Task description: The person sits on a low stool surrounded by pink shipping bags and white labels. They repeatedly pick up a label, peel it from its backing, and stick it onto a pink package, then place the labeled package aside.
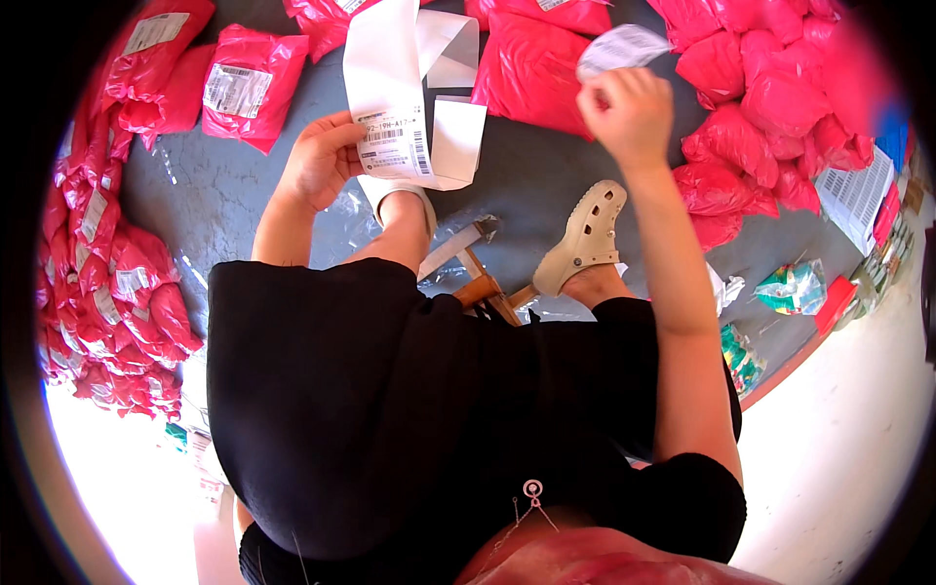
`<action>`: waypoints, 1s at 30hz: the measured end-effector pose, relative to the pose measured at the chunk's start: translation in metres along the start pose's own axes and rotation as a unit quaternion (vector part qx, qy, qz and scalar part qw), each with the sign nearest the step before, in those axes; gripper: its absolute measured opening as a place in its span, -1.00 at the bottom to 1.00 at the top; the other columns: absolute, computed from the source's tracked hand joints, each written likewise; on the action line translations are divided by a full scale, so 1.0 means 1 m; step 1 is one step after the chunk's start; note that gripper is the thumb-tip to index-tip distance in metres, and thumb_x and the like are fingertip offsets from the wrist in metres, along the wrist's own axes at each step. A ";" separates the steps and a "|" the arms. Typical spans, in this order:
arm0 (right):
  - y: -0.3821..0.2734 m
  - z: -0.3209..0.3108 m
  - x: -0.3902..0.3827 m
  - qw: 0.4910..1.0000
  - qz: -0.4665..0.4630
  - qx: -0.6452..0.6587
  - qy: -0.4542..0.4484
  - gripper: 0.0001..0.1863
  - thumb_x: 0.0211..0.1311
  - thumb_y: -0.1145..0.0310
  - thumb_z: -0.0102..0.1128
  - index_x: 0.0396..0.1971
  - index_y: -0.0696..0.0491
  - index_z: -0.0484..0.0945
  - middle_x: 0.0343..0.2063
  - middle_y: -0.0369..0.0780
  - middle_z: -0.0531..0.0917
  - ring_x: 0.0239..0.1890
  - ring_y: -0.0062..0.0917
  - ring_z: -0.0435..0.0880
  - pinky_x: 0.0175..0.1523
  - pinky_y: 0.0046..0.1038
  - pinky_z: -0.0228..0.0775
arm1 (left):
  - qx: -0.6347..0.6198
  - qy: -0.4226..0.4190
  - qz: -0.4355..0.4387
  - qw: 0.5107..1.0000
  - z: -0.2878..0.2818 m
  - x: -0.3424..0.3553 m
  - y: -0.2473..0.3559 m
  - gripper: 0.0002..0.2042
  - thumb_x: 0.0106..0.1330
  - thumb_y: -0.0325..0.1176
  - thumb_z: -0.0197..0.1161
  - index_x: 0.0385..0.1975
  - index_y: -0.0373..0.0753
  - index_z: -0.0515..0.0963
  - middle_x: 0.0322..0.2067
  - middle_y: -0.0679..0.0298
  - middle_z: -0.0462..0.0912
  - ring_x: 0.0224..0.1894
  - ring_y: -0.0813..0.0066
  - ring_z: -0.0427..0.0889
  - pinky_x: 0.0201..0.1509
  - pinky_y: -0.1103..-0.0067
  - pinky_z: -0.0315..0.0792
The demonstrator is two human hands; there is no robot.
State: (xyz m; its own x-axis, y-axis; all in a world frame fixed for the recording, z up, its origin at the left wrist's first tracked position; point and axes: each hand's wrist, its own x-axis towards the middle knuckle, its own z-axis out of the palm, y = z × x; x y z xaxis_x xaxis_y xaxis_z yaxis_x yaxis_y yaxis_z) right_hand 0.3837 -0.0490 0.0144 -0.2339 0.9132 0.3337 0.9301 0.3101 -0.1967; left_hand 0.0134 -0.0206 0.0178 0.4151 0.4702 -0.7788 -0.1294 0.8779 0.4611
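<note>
My left hand [327, 158] pinches the edge of a long strip of white shipping labels [395, 146]. The strip loops up and back on itself, with printed barcodes facing me. To the right my right hand [629, 112] is closed on a single white label [624, 51], which sticks out past the fingers and is tilted. Under and beside that hand lies a plump pink-red plastic parcel [531, 73]; whether the label touches it I cannot tell. Another pink-red parcel [255, 83], with a label stuck on it, lies left of the strip.
Labelled pink-red parcels [132, 273] are heaped along the left. Several bags without visible labels [760, 107] pile up at the right, near a printed sheet [853, 200] and a clear packet [792, 288]. Between my feet in beige clogs [585, 234] stands a wooden stool [478, 283] on the grey floor.
</note>
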 end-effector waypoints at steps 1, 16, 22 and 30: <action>0.000 0.017 -0.016 1.000 0.012 -0.020 -0.020 -0.86 -0.11 0.31 0.26 -0.69 -0.08 0.47 -0.63 -0.39 0.55 -0.46 -0.50 0.53 -0.32 -0.39 0.22 | 0.005 -0.017 -0.005 1.000 0.005 0.003 0.000 -0.68 0.26 -0.46 0.00 -0.04 -0.47 0.46 -0.22 0.07 0.64 -0.20 0.32 0.66 -0.05 0.46 0.54; -0.002 0.097 -0.027 0.994 0.099 0.001 -0.043 -0.38 0.08 0.02 0.19 0.14 -0.04 0.36 0.15 -0.14 0.42 0.27 -0.23 0.29 0.34 -0.05 -0.04 | 0.013 -0.024 -0.004 1.000 0.018 -0.009 0.003 -0.69 0.29 -0.46 0.00 -0.03 -0.49 0.46 -0.19 0.03 0.62 -0.17 0.29 0.65 -0.03 0.44 0.52; 0.003 0.107 -0.022 0.983 0.124 0.052 -0.127 -0.24 0.09 -0.06 0.18 0.25 0.00 0.23 0.20 -0.06 0.35 0.32 -0.16 0.18 0.37 0.05 -0.23 | 0.001 -0.008 -0.010 1.000 0.020 -0.017 -0.003 -0.70 0.28 -0.48 0.00 -0.05 -0.49 0.47 -0.20 0.05 0.63 -0.19 0.31 0.65 -0.06 0.45 0.53; 0.115 0.160 -0.029 0.722 0.576 0.372 0.089 -0.45 0.18 0.08 0.23 -0.05 0.26 0.46 -0.17 -0.11 0.61 -0.11 -0.44 0.56 -0.01 -0.44 0.35 | -0.070 -0.001 0.016 0.997 0.001 -0.015 -0.007 -0.72 0.27 -0.47 -0.01 -0.09 -0.48 0.48 -0.22 0.04 0.63 -0.21 0.29 0.65 -0.07 0.42 0.52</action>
State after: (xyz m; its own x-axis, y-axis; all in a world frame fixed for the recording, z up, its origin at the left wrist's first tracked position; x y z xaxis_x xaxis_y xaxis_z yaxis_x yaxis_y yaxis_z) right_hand 0.4526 0.0024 -0.1651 0.6758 0.6507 -0.3462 0.0536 -0.5118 -0.8574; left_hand 0.0091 -0.0340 0.0267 0.4115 0.4979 -0.7634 -0.2669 0.8667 0.4214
